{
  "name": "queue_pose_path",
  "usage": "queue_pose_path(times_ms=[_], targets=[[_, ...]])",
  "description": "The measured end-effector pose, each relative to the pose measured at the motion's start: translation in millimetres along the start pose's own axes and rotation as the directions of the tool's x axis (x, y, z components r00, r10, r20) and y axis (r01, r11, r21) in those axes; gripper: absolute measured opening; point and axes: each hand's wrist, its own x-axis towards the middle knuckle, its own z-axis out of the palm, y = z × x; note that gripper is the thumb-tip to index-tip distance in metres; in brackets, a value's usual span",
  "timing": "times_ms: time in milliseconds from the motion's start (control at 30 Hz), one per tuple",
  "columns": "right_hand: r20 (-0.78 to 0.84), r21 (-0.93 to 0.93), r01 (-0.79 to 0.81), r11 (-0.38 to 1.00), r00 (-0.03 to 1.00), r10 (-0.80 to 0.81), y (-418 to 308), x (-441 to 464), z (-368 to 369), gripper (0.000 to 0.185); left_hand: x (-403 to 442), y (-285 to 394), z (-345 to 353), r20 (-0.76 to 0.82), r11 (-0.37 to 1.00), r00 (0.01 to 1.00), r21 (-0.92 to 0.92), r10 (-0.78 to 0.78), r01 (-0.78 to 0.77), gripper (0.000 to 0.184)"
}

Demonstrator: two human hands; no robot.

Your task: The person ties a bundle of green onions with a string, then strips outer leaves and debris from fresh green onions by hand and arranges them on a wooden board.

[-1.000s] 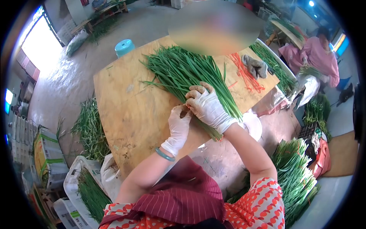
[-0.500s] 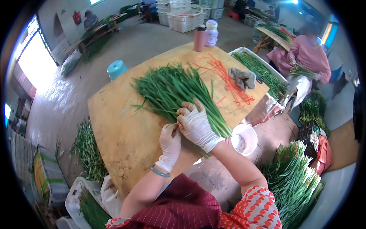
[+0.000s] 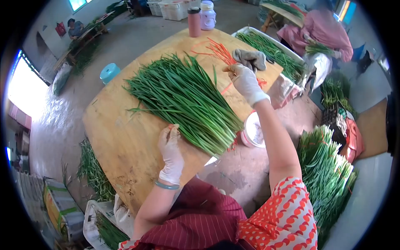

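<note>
A thick bundle of long green stalks [image 3: 183,100] lies across the wooden table [image 3: 121,154], leaf tips to the upper left and pale ends to the lower right. My left hand [image 3: 171,152], in a white glove, is closed at the near edge of the bundle, its fingertips pinched; what they hold is too small to name. Also gloved, my right hand [image 3: 246,81] is raised over the right side of the table, beside the red ties [image 3: 221,51] and a grey glove [image 3: 250,59]. Its fingers are bent together, and anything between them is hard to make out.
A pink bottle [image 3: 194,23] and a purple-lidded jar [image 3: 207,16] stand at the far edge. A white bucket [image 3: 253,131] is beyond the right edge, with stacked stalks [image 3: 325,171] below. A person in pink [image 3: 327,31] sits at the upper right, another person [image 3: 76,29] upper left.
My right hand has left the bundle and moved up and right to the red ties. My left hand stays low by the bundle, now apart from the right. The view has shifted.
</note>
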Motion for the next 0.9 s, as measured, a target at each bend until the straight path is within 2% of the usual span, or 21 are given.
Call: queue_pose_path(times_ms=[133,200,267,300,333,400,433,533,567,600,633,667,700,733,767,800,867,900], targets=[[0.08,-0.063,-0.079,0.995,0.993,0.084,49,-15,42,0.015,-3,6,1,-0.016,0.999,1.0,0.049,0.018,-0.018,0.01],[0.31,-0.372,-0.006,0.928,0.942,0.13,60,-21,58,0.024,-5,9,3,-0.038,0.999,0.999,0.034,-0.006,0.008,0.01],[0.359,-0.295,0.098,0.95,0.933,0.015,58,-27,52,0.02,2,10,8,-0.037,1.0,0.999,0.001,-0.009,0.009,0.01],[0.376,-0.421,0.089,0.903,0.923,0.084,53,-23,48,0.013,3,7,6,-0.057,0.999,0.998,0.018,-0.027,0.028,0.01],[0.364,-0.431,0.098,0.897,0.928,0.074,55,-23,44,0.013,4,5,4,-0.082,0.998,0.996,0.032,-0.043,0.046,0.011],[0.379,-0.467,0.247,0.849,0.924,-0.06,57,-34,41,0.012,3,2,3,-0.077,1.0,0.997,0.011,-0.023,0.024,0.011],[0.387,-0.464,0.253,0.849,0.92,-0.062,51,-41,31,0.012,-1,0,0,-0.064,0.999,0.997,-0.011,-0.033,0.033,0.011],[0.437,-0.374,0.205,0.905,0.899,-0.023,37,-51,3,0.009,-1,4,-1,-0.059,0.999,0.997,-0.027,-0.044,0.043,0.012],[0.334,-0.081,-0.034,0.996,0.941,0.059,35,-59,-1,0.01,-2,6,-1,-0.065,0.998,0.996,-0.015,-0.066,0.065,0.013],[0.262,0.242,-0.242,0.94,0.949,0.177,35,-62,-2,0.012,0,2,-3,-0.071,0.998,0.995,-0.018,-0.067,0.066,0.013],[0.464,0.532,-0.594,0.603,0.801,0.378,40,-62,10,0.018,2,-5,-4,-0.06,0.998,0.996,-0.035,-0.06,0.058,0.013],[0.472,0.529,-0.6,0.6,0.796,0.379,42,-63,14,0.018,3,-9,-6,-0.047,0.998,0.997,-0.047,-0.054,0.051,0.013],[0.543,0.73,-0.656,0.192,0.728,0.419,27,-65,17,0.021,-1,-8,-9,-0.062,0.997,0.995,-0.032,-0.074,0.072,0.013],[0.618,0.783,-0.568,-0.253,0.664,0.42,18,-64,23,0.023,-1,-6,-5,-0.06,0.997,0.996,-0.059,-0.059,0.055,0.012],[0.613,0.79,-0.509,-0.342,0.671,0.417,20,-64,37,0.024,1,-4,-3,-0.057,0.996,0.997,-0.086,-0.041,0.036,0.012],[0.63,0.776,-0.518,-0.36,0.654,0.419,15,-63,40,0.024,0,-3,-5,-0.069,0.996,0.996,-0.069,-0.057,0.052,0.012],[0.588,0.758,-0.652,-0.033,0.66,0.468,7,-53,37,0.026,0,-3,-4,-0.032,0.998,0.999,-0.052,-0.037,0.035,0.013],[0.584,0.688,-0.721,0.081,0.617,0.527,11,-51,43,0.024,-1,-1,-3,-0.046,0.998,0.998,-0.05,-0.044,0.042,0.012]])
